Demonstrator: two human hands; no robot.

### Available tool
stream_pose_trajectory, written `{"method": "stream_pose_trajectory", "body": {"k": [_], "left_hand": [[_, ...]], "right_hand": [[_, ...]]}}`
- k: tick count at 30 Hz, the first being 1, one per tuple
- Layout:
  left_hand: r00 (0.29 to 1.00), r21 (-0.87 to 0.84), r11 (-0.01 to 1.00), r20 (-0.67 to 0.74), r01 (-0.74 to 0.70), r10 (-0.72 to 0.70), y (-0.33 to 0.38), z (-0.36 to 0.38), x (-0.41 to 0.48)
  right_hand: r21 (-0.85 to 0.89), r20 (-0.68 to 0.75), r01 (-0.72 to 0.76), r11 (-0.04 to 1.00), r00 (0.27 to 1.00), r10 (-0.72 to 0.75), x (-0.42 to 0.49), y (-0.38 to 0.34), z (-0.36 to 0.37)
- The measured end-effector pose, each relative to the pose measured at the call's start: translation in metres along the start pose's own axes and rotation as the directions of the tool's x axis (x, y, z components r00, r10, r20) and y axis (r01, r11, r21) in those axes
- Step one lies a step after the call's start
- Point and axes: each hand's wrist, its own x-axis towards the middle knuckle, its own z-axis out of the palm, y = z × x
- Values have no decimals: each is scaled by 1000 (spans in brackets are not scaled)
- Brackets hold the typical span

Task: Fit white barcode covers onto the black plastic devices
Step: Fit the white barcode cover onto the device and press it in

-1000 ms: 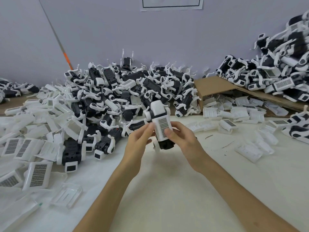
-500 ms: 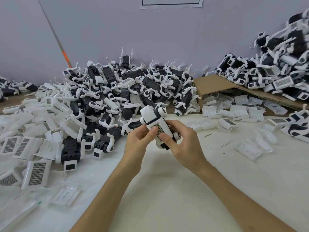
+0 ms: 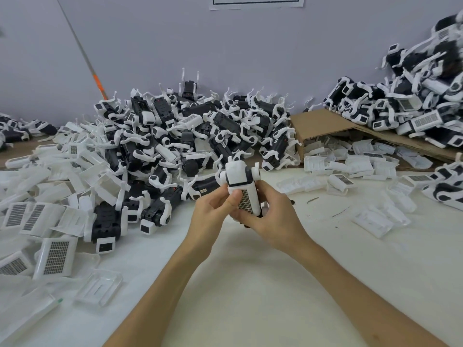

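A pale lilac wall (image 3: 250, 58) is seen at the back, and below it a white table (image 3: 250, 284) fills the lower frame. A heap of black plastic devices (image 3: 190, 141) is piled at centre left, loose white barcode covers (image 3: 53, 256) are spread along the left edge, and a sheet of cardboard (image 3: 323, 123) lies at centre right under a second heap (image 3: 413, 113) in the upper right. One device (image 3: 241, 176) is held just above the table at the centre of the frame, between both hands. Its long axis is set nearly upright in the picture, the white head end pointing up toward the heap and the dark lower end largely hidden behind the right hand (image 3: 273, 221). A white cover (image 3: 251, 200) is laid along the face turned to the camera, its barcode showing. The left hand (image 3: 213, 211) is placed at the left of the device, its fingers curled and its thumb pressed flat on the cover's left edge. The right hand is wrapped round the right side and the bottom, so the body is gripped there. Both hands are equally close; the cover is touched directly by the left thumb. Whether the cover is fully seated cannot be told, since its lower edge is hidden. A press along the long axis, from the thumb side, is judged to be what the fit calls for.
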Motion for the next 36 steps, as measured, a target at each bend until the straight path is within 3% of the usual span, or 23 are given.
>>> {"method": "stream_pose_trajectory", "body": {"k": [11,16,19,22,24,27,30,33,36], "left_hand": [[1000,-1,1000,-8,7,-7,0,-1,1],[996,-14,999,-77,43,-44,0,1,0],[989,-189,974,-54,123,-136,2,2,2],[982,-252,950,6,182,-187,4,0,5],[980,-237,953,-7,190,-197,3,0,4],[966,-250,939,-48,235,-254,1,2,2],[947,-248,914,63,322,-316,1,2,1],[932,-178,927,219,329,-289,2,4,-1],[941,-165,939,207,303,-268,1,6,-1]], "right_hand": [[-52,-99,115,992,988,-120,-4,-7,3],[-3,-46,-10,1000,999,9,-4,-2,8],[275,84,-182,944,983,165,2,-4,4],[583,225,-314,749,949,223,6,-10,-6],[638,285,-376,672,926,248,7,-13,-10],[513,262,-340,788,936,233,6,-9,-7],[407,207,-244,880,963,172,3,-8,-7],[330,248,-202,922,961,122,2,-7,-12],[283,239,-224,932,958,158,3,-5,-10]]}}
